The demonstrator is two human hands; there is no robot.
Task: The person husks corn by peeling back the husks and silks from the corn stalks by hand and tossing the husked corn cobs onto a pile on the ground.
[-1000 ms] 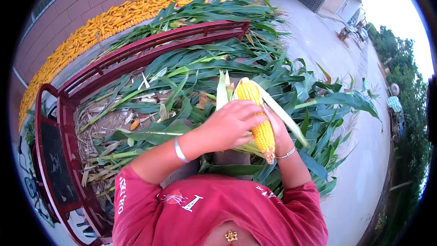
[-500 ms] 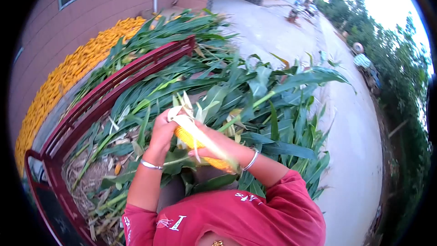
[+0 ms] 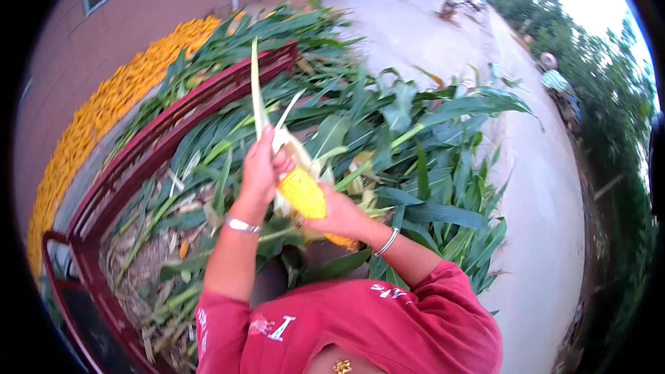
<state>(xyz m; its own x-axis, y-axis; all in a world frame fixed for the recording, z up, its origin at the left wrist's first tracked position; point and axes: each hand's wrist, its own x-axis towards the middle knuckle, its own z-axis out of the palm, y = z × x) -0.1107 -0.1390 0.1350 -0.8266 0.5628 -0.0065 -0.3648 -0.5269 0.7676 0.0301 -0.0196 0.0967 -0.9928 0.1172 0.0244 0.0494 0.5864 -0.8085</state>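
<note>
A partly bared ear of corn (image 3: 302, 192) is held in front of my chest, its yellow kernels showing. My right hand (image 3: 338, 213) is wrapped round its lower side. At the ear's upper end, my left hand (image 3: 260, 170) is closed on the pale corn husk (image 3: 257, 93), one long strip of which sticks up above the fingers. More loose husk hangs on the far side of the ear. Below my right hand, part of another yellow ear (image 3: 343, 241) shows; what supports it is hidden.
Green corn stalks and leaves (image 3: 443, 111) are heaped ahead and to the right. A red metal rail (image 3: 187, 104) runs along the left. Beyond it, many yellow ears (image 3: 125, 90) lie against the wall (image 3: 62, 48). A concrete road (image 3: 533, 235) passes on the right.
My left hand has drawn slightly down and left, and a husk strip now stands upright from it. The strip that lay across the ear is gone from there, exposing more kernels.
</note>
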